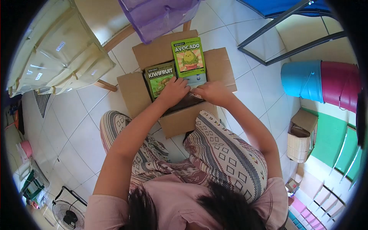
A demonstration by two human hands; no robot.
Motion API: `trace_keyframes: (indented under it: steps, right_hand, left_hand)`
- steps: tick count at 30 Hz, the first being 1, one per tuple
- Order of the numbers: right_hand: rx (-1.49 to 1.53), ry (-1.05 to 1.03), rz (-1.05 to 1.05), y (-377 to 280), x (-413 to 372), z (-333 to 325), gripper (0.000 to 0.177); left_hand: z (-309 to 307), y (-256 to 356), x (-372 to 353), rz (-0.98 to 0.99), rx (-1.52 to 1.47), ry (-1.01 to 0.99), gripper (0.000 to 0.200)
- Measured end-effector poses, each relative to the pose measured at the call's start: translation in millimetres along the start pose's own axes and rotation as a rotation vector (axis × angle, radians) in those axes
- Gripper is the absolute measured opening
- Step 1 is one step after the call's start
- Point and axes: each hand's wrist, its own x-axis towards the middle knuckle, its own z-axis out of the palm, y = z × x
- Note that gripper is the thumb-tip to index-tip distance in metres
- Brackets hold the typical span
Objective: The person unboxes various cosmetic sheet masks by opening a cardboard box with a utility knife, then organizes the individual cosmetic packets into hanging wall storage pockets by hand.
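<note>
An open cardboard box (176,124) sits on the floor between my legs, its flaps folded out. Inside it, at the left, is a green Kiwifruit packet (156,78). A bright green Avocado packet (189,57) rests at the back right, overlapping the box's edge. Below that shows part of a light blue packet (197,79). My left hand (174,93) reaches over the Kiwifruit packet's lower corner, fingers curled. Close beside it, my right hand (214,94) is also curled, above a dark brown packet (186,101). What the fingertips pinch is too small to make out.
A purple fabric organizer (159,17) hangs behind the box, and a cream one (61,50) stands at the left. To the right are a metal frame (253,55), a blue bucket (303,80) and a magenta bucket (339,84). A fan (69,212) stands at lower left.
</note>
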Motion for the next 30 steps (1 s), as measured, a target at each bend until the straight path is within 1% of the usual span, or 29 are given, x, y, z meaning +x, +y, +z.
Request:
trace_keyframes:
  steps: [3,6,9,10,12,15,18,19,22,23,26,29,30]
  right_hand:
    - [0.161,0.076,0.111,-0.8,-4.6,-21.8,0.022]
    - [0.338,0.027,0.304,-8.7,-6.2,-54.9,0.027]
    - [0.820,-0.031,0.373,-2.7,-2.4,-61.6,0.029]
    - [0.912,-0.018,0.319,-2.4,-0.3,-58.9,0.030]
    - [1.091,0.008,0.204,-6.7,9.5,-54.4,0.034]
    - [1.058,-0.206,0.327,-18.4,22.7,-75.9,0.046]
    - [0.836,0.091,0.360,-27.4,21.8,-58.9,0.063]
    - [0.660,0.256,0.313,-27.6,19.3,-47.9,0.074]
    - [0.939,0.272,0.525,-39.8,9.7,-27.1,0.074]
    - [1.031,0.162,0.635,-39.6,8.3,-26.8,0.072]
    - [1.361,0.240,0.733,-45.8,2.9,-21.0,0.064]
    - [1.365,0.229,0.849,-38.7,-2.5,-18.8,0.059]
    - [1.364,0.228,0.825,-37.8,-1.9,-18.5,0.061]
  left_hand:
    - [-23.0,3.5,-3.4,-0.105,-0.183,-0.008,0.027]
    - [-48.5,1.8,-7.7,-0.312,-0.471,0.020,0.040]
    - [-50.8,-3.7,-15.6,-0.581,-1.356,0.154,0.039]
    - [-51.6,-2.5,-17.1,-0.655,-1.606,0.075,0.038]
    - [-78.4,6.6,-9.9,-0.795,-2.100,-0.100,0.039]
    - [-91.1,22.9,-11.6,-0.779,-2.578,-0.340,0.042]
    - [-91.0,38.2,-10.7,-0.833,-2.334,-0.129,0.046]
    - [-82.9,42.2,-12.3,-0.922,-2.344,0.016,0.039]
    - [-75.7,50.9,-18.5,-0.964,-2.205,0.247,0.039]
    - [-76.6,51.9,-18.5,-1.009,-2.247,0.254,0.037]
    - [-76.4,56.5,-19.4,-1.026,-2.354,0.337,0.036]
    - [-77.0,54.6,-22.8,-1.048,-2.406,0.388,0.039]
    - [-76.8,54.5,-23.5,-1.038,-2.392,0.379,0.039]
